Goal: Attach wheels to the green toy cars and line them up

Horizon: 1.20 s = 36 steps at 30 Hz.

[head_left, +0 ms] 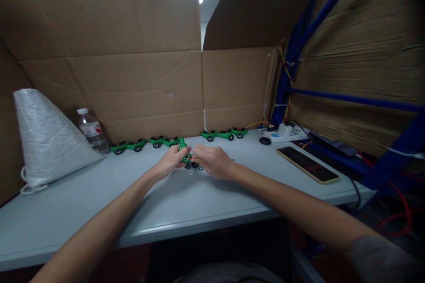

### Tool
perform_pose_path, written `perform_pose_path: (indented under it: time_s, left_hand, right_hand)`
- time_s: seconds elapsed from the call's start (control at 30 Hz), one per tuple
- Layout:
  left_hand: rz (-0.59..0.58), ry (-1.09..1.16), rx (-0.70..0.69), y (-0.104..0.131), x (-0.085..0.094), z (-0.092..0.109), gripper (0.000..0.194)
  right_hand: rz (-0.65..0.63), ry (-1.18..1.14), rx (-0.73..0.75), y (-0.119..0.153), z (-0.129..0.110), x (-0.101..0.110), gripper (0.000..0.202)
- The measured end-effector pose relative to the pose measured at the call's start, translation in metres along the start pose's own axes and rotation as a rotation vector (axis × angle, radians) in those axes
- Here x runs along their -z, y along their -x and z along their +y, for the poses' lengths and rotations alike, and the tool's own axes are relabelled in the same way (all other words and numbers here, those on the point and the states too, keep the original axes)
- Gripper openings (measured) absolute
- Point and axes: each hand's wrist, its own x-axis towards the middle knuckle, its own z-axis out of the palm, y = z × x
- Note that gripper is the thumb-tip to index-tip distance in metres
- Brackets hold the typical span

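Note:
My left hand (pixel 171 160) is closed around a green toy car (pixel 186 158), held tilted just above the table at the centre. Against the car's right side, my right hand (pixel 214 160) pinches its fingers together; a speck of red shows at the fingertips, but what they hold is too small to make out. Below the hands lie several black toy wheels (pixel 192 165) and small rings. Behind them, along the cardboard, stand more green toy cars with black wheels: one group at the left (pixel 128 146), one in the middle (pixel 162 141) and one at the right (pixel 224 134).
At the left are a silvery padded bag (pixel 53 137) and a water bottle (pixel 92 130). A phone (pixel 307 164), a white power strip (pixel 285 133) and a black disc (pixel 264 141) lie at the right. Cardboard walls (pixel 139 84) and a blue metal frame (pixel 287 84) enclose the table (pixel 159 212).

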Motion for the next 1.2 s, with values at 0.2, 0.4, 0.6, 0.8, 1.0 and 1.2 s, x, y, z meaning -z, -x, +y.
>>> perform_pose_path:
  time_s: [0.2,0.4,0.6,0.8,1.0,1.2]
  left_hand:
    - [0.024,0.024,0.003,0.001,-0.002,-0.001,0.045]
    - [0.074,-0.081,-0.053,0.001,-0.005,0.0,0.043]
    - [0.004,-0.011,-0.019,-0.003,0.001,-0.001,0.041]
    - [-0.156,0.104,0.039,-0.004,0.004,-0.001,0.044]
    - [0.042,0.02,-0.007,-0.007,-0.004,-0.005,0.048]
    - [-0.063,0.05,0.026,-0.002,-0.003,0.002,0.051]
  right_hand:
    - [-0.003,0.074,-0.016,0.001,0.0,-0.002,0.017]
    - [0.013,0.115,0.001,0.002,0.0,-0.004,0.02]
    - [0.058,-0.068,-0.014,0.0,-0.001,-0.001,0.025]
    - [0.06,-0.177,0.006,-0.001,0.004,-0.002,0.026]
    - [-0.001,-0.014,-0.034,-0.001,0.004,-0.002,0.016]
    - [0.03,-0.048,-0.011,0.0,0.002,0.001,0.019]
